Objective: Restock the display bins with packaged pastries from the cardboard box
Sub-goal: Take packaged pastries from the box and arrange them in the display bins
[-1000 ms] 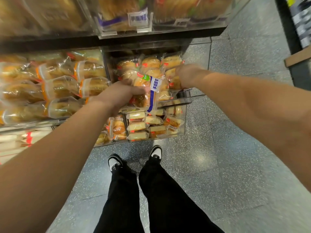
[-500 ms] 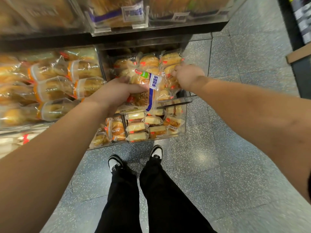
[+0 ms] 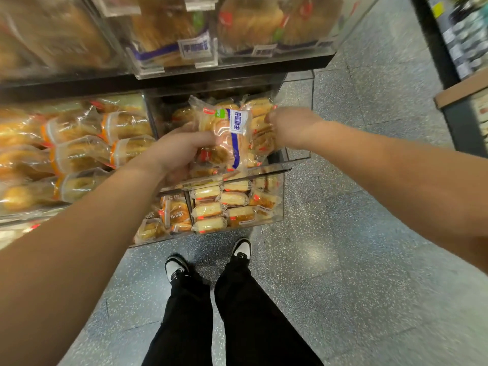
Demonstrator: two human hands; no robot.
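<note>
Step in hand: placing packaged pastries into the middle clear bin at the right end of the shelf, judging by both hands being at its open front.
How to do it well: I'd slide the held pack in flat on the stack, label facing out, and keep the other hand steadying the packs already there so none slip forward over the front lip.
Left hand: fingers curled round a clear pastry pack with a blue and white label, thumb on top; the pack stands nearly upright at the bin's mouth.
Right hand: fingers bent and closed on the packs at the bin's 3 o'clock side; seen from the back, so I cannot tell if it pinches one wrapper or only presses them.
Lower bin: at 6 o'clock of the hands, well filled with small wrapped cakes.
Left bins: at 9 o'clock, full of orange-trimmed packs.
Cardboard box: likely the brown edge at 3 o'clock, well apart across the floor.
</note>
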